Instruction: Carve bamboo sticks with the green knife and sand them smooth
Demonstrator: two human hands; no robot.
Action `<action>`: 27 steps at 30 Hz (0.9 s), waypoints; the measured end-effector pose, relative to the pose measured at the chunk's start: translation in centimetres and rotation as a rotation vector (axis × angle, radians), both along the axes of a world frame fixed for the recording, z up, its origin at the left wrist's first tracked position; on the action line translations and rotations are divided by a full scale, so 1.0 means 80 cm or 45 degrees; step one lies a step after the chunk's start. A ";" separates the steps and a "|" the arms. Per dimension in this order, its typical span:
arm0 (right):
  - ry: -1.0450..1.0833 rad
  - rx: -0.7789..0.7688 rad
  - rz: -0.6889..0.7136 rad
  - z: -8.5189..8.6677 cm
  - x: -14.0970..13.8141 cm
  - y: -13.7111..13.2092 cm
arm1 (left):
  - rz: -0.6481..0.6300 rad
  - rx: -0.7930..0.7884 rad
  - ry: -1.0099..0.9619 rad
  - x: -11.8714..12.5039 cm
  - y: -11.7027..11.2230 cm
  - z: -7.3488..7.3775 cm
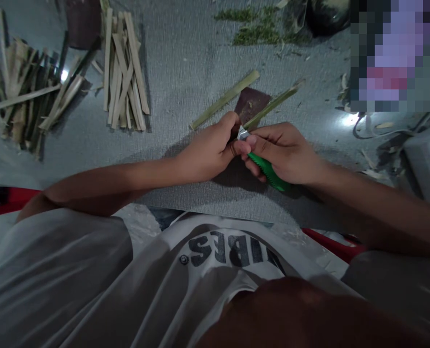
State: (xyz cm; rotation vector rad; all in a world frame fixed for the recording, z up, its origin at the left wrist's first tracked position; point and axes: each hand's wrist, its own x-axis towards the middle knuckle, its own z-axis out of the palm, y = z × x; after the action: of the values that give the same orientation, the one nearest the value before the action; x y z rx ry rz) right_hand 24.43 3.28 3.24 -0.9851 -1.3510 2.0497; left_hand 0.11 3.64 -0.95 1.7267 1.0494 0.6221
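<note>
My right hand [285,152] is closed round the green handle of a utility knife [267,171], its short metal blade pointing up and left. My left hand [215,147] is closed in a pinch against the blade, on the near end of a thin greenish bamboo strip [278,102]. That end is hidden by the fingers; the strip's other end slants up to the right. Just beyond the hands lies a small brown piece of what looks like sandpaper [253,104] with pale dust on it. Another bamboo strip [225,99] lies on the table beyond my left hand.
Pale bamboo sticks [124,72] lie in a bundle at the upper left, beside a larger heap of rougher sticks [26,92]. A dark brown sheet [83,24] is behind them. Green shavings [254,29] lie at the back of the grey table [179,53]. A cable [367,128] runs at the right.
</note>
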 end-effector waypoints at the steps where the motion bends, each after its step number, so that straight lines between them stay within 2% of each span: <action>1: 0.012 0.036 -0.045 0.000 -0.002 -0.002 | 0.016 0.001 -0.003 0.001 -0.001 0.000; 4: 0.013 0.018 -0.080 0.002 -0.003 -0.003 | 0.030 -0.004 -0.034 0.001 0.000 -0.003; 9: 0.017 -0.227 0.193 0.009 0.004 0.008 | -0.045 -0.036 -0.084 -0.002 0.004 -0.010; 11: 0.046 -0.260 0.218 0.009 0.005 0.010 | -0.063 -0.031 -0.085 -0.003 0.004 -0.009; 17: -0.030 -0.108 0.139 0.003 0.004 0.004 | -0.085 -0.034 -0.013 -0.002 0.001 0.005; 24: -0.076 0.053 -0.117 -0.001 -0.001 -0.007 | 0.008 -0.024 0.003 -0.002 0.002 -0.001; 27: -0.067 0.011 -0.084 0.005 -0.001 -0.001 | 0.000 -0.070 -0.031 -0.001 0.003 -0.001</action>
State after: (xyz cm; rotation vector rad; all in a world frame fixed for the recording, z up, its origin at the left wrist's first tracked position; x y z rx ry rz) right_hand 24.39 3.17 3.64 -1.0722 -1.3350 1.9803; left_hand 0.07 3.92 -1.01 1.6677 1.0401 0.6074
